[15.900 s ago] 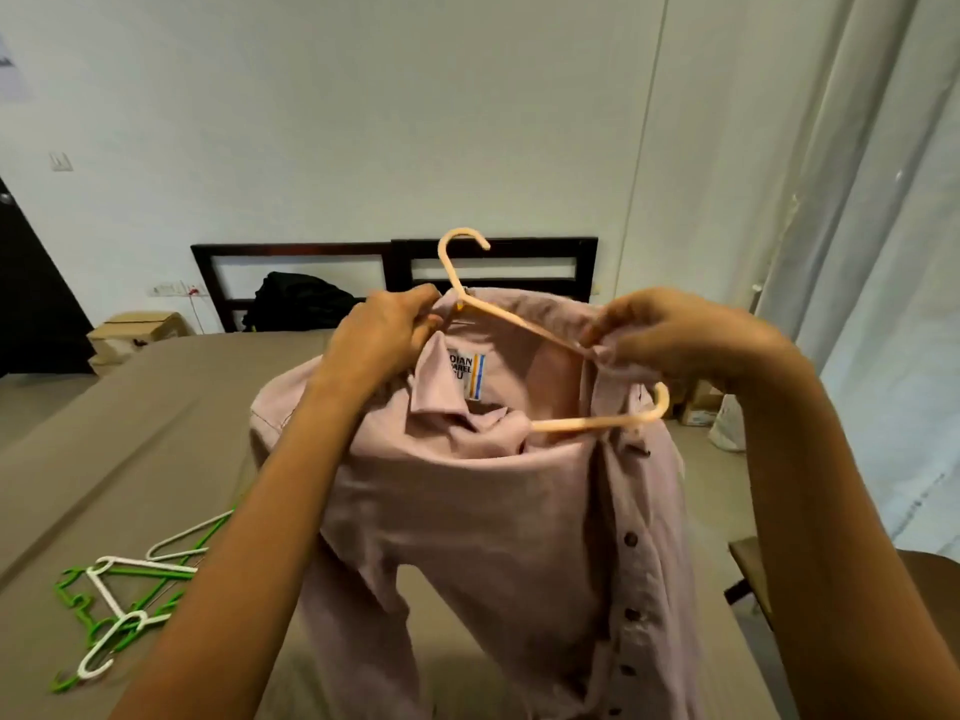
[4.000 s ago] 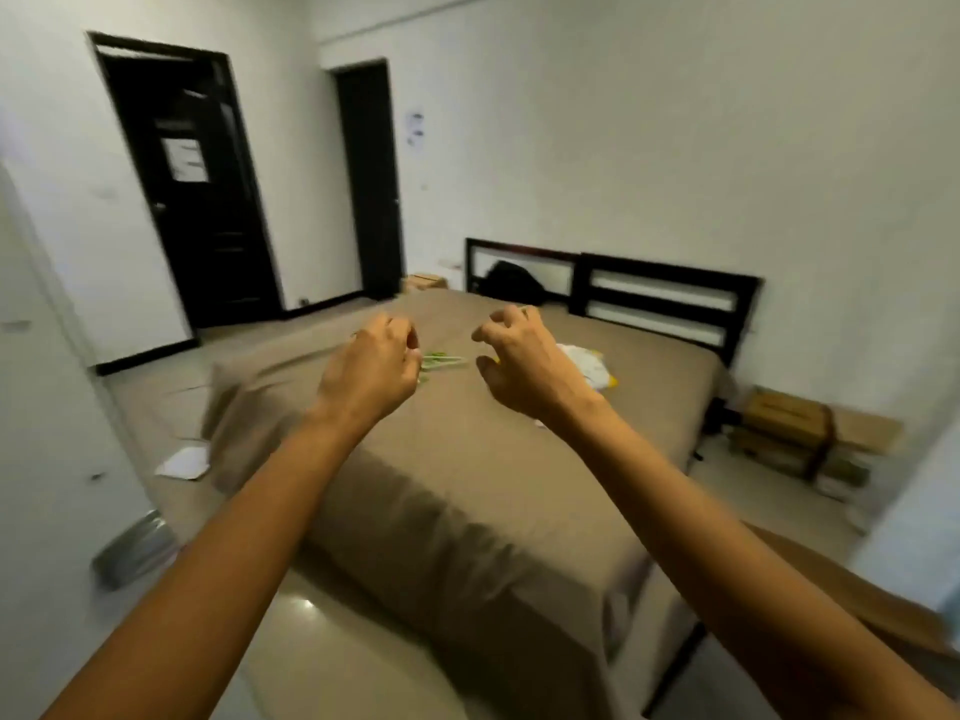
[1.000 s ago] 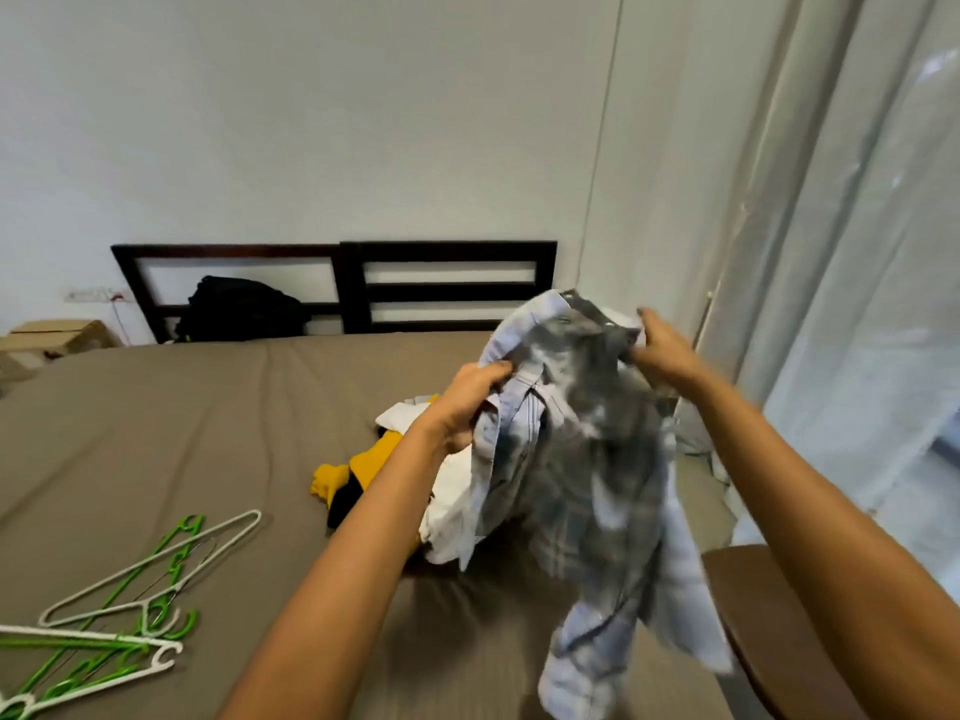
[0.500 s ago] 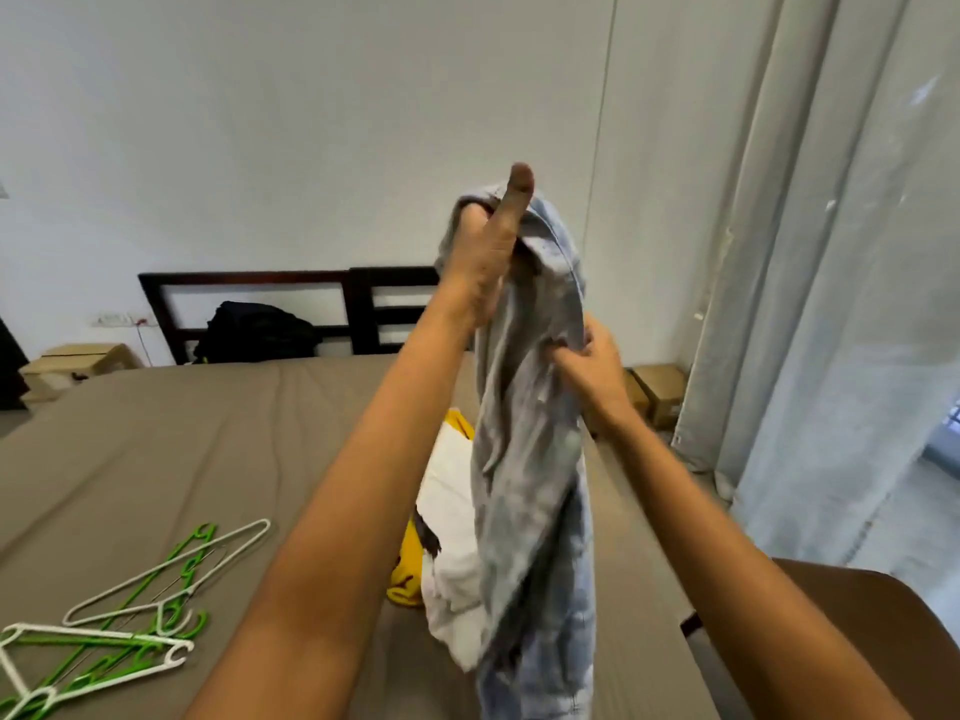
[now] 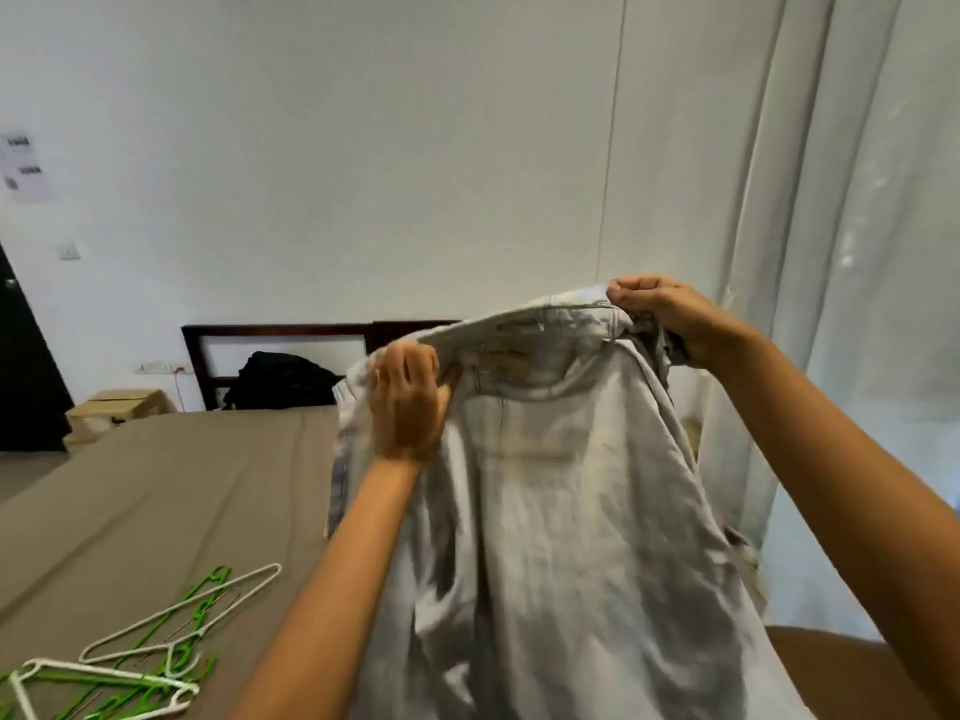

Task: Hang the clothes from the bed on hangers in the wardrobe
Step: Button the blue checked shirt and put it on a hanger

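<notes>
Brown bedding covers the bed under a white wall. The pale grey shirt is held up in the air over the bed's right side, and no wardrobe is in view. The left hand grips the collar's left end, its fingers curled round bunched cloth. The right hand pinches the collar's other end, its fingers pressed together on the fold. No hanger is in the shirt yet. The green and white hangers lie in a heap on the bed's near left part, well apart from both hands. The likely trouble is fetching one: a hand must let go, and the limp cloth could sag, twist or slide down onto the bed. A hanger pulled from the heap may drag its neighbours along, since the hooks look interlocked. The shirt's body hangs crumpled, so a sleeve may be caught inside and foul the hanger's arm.
</notes>
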